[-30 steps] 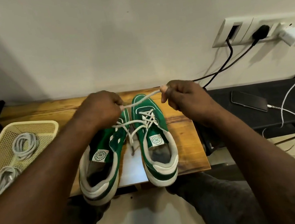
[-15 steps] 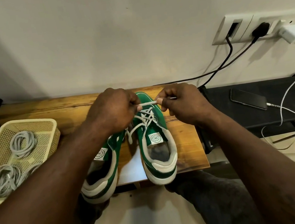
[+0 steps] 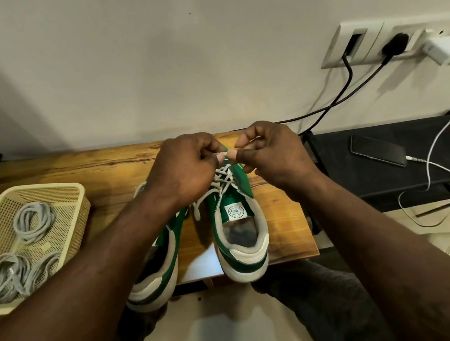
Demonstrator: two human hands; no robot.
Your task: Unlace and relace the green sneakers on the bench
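**A:** What stood on the tabletop?

**B:** A yellow basket at its left end held coiled grey cables. The two green sneakers sat side by side, with their heels jutting past the front edge.

**A:** And the hands?

**B:** Both were close together above the right-hand sneaker. The left hand had its fingers curled and pinched the white lace. The right hand pinched the same lace just beside it.

**A:** The lace itself?

**B:** It crossed through the eyelets below, and one loose end hung between the shoes.
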